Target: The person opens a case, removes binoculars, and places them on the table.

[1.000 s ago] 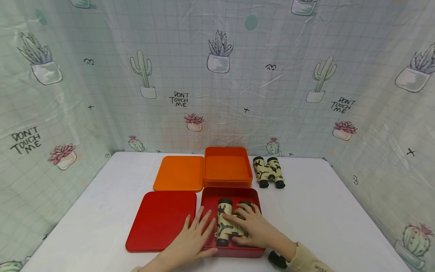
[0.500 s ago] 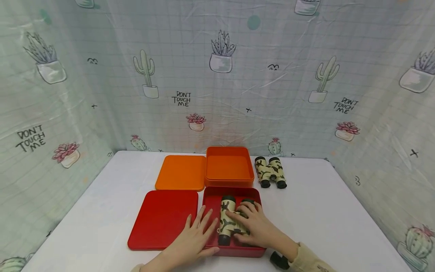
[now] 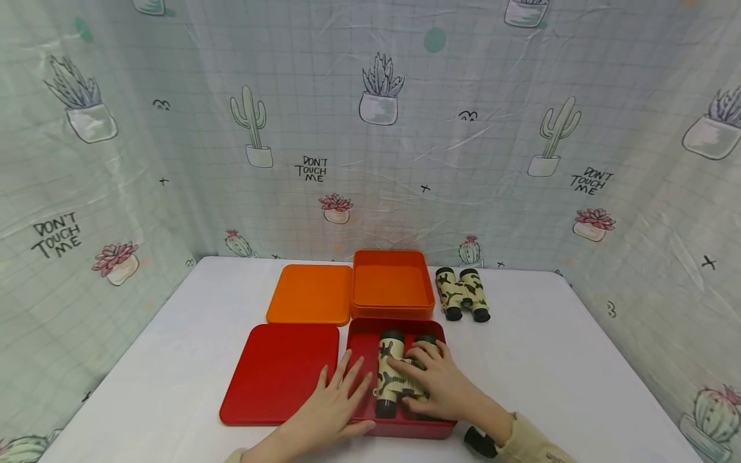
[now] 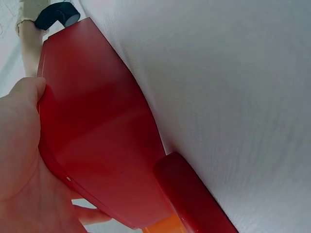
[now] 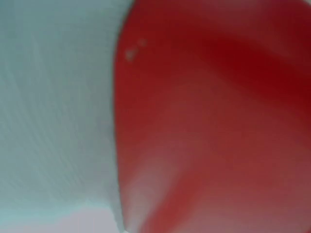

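A pair of camouflage binoculars (image 3: 389, 373) with black ends lies in the red box (image 3: 411, 429). My right hand (image 3: 442, 389) holds its right barrel with bent fingers, which hide much of that side. My left hand (image 3: 330, 408) lies over the box's left rim with fingers spread. In the left wrist view the thumb of my left hand (image 4: 24, 160) touches the edge of the red box (image 4: 97, 116). The right wrist view shows only a blurred outer wall of the red box (image 5: 209, 116); the hand is out of that frame.
A flat red lid (image 3: 280, 376) lies left of the red box. Behind are an orange lid (image 3: 312, 294) and an orange box (image 3: 390, 278). Another pair of camouflage binoculars (image 3: 462, 294) sits at the back right. A black device (image 3: 480, 442) is at my right wrist.
The binoculars in the red box have shifted slightly toward its far wall with my right hand on them. My left hand has stayed put. The head view has swung a little.
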Demonstrator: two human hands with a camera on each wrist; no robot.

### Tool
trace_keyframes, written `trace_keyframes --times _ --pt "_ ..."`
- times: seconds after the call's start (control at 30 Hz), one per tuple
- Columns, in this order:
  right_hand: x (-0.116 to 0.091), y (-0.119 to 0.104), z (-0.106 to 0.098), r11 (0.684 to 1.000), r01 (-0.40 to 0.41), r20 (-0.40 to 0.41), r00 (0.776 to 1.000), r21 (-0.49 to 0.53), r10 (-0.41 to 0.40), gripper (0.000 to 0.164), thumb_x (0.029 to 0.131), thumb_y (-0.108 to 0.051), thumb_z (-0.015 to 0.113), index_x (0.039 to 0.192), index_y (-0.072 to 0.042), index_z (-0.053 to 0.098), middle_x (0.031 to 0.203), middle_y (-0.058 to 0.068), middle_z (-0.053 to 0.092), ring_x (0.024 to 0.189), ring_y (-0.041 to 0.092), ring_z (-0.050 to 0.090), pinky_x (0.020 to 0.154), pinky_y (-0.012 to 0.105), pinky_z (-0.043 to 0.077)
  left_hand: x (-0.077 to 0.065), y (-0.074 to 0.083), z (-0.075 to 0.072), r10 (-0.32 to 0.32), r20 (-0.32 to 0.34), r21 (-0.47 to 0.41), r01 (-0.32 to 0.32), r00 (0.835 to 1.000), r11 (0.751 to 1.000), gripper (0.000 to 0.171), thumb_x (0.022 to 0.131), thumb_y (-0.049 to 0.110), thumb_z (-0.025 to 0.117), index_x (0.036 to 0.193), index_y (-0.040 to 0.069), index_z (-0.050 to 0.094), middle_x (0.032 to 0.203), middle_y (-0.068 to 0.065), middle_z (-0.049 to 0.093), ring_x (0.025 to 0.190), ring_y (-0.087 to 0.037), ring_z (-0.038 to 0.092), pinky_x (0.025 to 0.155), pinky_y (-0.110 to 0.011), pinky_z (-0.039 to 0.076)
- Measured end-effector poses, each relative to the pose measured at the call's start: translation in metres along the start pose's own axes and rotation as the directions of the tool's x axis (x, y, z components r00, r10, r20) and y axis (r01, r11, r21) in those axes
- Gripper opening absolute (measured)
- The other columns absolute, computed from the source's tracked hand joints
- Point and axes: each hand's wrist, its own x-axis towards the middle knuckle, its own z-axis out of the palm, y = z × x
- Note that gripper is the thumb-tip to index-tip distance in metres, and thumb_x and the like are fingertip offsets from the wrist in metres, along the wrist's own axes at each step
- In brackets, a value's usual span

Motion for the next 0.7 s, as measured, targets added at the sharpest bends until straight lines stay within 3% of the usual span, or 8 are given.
trace_keyframes --times 0.43,0.7 --pt "0.002 0.002 -0.017 0.999 -0.001 -0.016 1.0 -0.048 0.0 0.066 0.072 -0.047 0.065 0.132 -0.033 0.042 0.112 0.0 0.053 0.108 0.019 0.043 0.088 0.056 0.034 0.001 0.002 0.0 0.003 -0.019 0.038 -0.002 1.0 0.999 0.073 0.083 0.063 0.038 0.138 0.015 0.034 0.148 -0.012 0.022 0.135 -0.037 0.011 0.099 -0.061 0.027" --pt "-0.004 0.001 -0.027 0.999 -0.032 0.003 0.999 -0.018 0.032 0.066 0.072 -0.046 0.065 0.132 -0.034 0.041 0.112 0.0 0.053 0.109 0.019 0.042 0.089 0.059 0.033 0.001 0.002 0.0 -0.004 -0.01 0.027 0.005 1.0 1.0 0.073 0.082 0.063 0.039 0.138 0.015 0.035 0.147 -0.012 0.023 0.135 -0.037 0.012 0.099 -0.061 0.028"
